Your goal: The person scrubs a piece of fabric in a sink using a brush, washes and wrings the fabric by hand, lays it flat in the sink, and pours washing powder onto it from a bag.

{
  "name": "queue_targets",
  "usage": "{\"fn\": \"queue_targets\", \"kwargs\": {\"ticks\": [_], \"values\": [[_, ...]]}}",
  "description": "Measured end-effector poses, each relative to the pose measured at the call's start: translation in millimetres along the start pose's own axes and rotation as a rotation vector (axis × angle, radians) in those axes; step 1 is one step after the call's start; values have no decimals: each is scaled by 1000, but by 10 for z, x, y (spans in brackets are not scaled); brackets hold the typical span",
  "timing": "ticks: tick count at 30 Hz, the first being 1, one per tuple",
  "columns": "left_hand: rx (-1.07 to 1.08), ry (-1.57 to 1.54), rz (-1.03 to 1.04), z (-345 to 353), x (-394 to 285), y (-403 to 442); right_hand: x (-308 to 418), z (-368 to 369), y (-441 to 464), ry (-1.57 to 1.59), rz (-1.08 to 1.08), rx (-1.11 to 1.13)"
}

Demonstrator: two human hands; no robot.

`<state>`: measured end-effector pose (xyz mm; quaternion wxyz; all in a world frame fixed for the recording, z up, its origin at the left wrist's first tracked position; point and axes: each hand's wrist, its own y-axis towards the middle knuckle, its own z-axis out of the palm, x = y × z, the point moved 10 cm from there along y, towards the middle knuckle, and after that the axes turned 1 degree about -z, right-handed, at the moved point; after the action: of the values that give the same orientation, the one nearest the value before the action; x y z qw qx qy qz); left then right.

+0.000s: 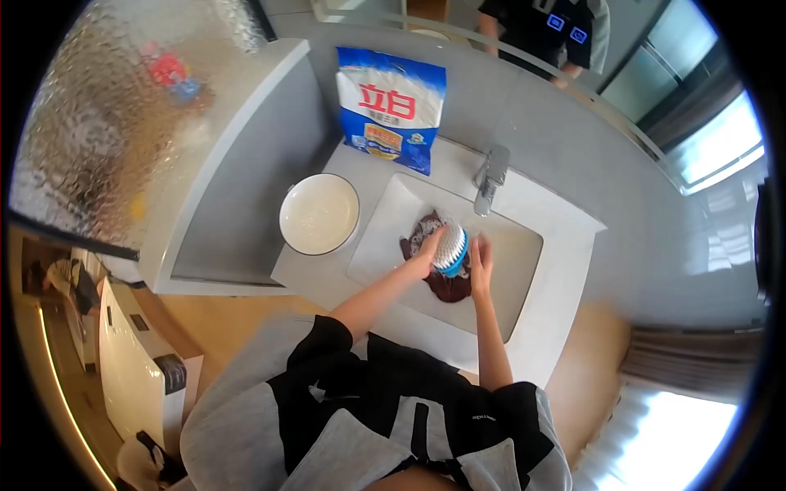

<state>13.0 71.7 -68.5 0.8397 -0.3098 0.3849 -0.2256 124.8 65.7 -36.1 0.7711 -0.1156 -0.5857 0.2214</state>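
A dark reddish-brown wet cloth (449,288) with pale suds on it lies in the white sink basin (512,270). My left hand (429,250) is closed on a blue brush (451,252) with white bristles, which face up and toward the camera above the cloth. Just right of the brush is my right hand (481,260), its fingers held together and pointing toward the faucet. Its palm side faces the brush and cloth; whether it grips anything is hidden.
A chrome faucet (492,178) stands behind the basin. On the counter's left sits a white bowl (319,214) of cloudy liquid. A blue and white detergent bag (391,110) leans on the back wall. A mirror (606,82) hangs above.
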Motion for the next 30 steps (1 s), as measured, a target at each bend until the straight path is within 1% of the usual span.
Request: {"fn": "queue_targets", "kwargs": {"ticks": [1,2,3,4,5,6,7,8,9,10,11,12,13,14,15,17,18,19,21,24,27,28,30], "values": [[8,14,10,80,46,61,78,10,64,-17,-7,18],[24,-33,58,176,51,132,14,139,45,245,55,100],[-116,127,198,-145,-207,-249,-160,679,-158,575,135,212],[-200,422,342,-78,-307,-275,-294,564,-48,465,121,176],[-286,722,479,4,-400,-328,-388,442,56,450,115,170],[-315,854,541,198,-491,-701,-423,350,23,438,121,151],[-314,882,637,179,-531,-723,-440,307,48,435,114,143],[-312,910,735,122,-541,-670,-494,214,78,346,148,96],[-308,934,830,72,-526,-616,-440,214,10,393,180,93],[-247,934,722,-63,-347,-389,-320,243,-104,440,212,91],[-178,851,510,-226,-129,-181,-274,250,-182,487,245,87],[-108,764,297,-363,119,-55,-438,181,-38,456,300,353],[-38,673,84,-386,290,-140,-314,178,-92,251,307,250],[-23,667,-84,-431,438,-278,-236,169,-118,19,303,245],[-2,565,-111,-463,496,-355,-189,131,-111,-211,298,237],[51,361,-174,-457,695,-457,9,222,-56,-492,89,242],[14,206,-234,-426,727,-552,91,292,-55,-634,-12,242],[-3,16,-219,-372,703,-573,193,373,-97,-764,-91,235],[224,-235,-170,-111,593,-652,370,557,-177,-1024,-247,231],[132,-228,-206,-292,596,-590,344,618,-93,-1135,-452,157],[53,-176,-194,-420,464,-620,108,611,50,-620,-175,368],[53,-93,-167,-529,442,-560,310,683,-58,-578,-159,357],[57,-99,-144,-720,432,-516,789,706,-220,-556,-270,293]]}}
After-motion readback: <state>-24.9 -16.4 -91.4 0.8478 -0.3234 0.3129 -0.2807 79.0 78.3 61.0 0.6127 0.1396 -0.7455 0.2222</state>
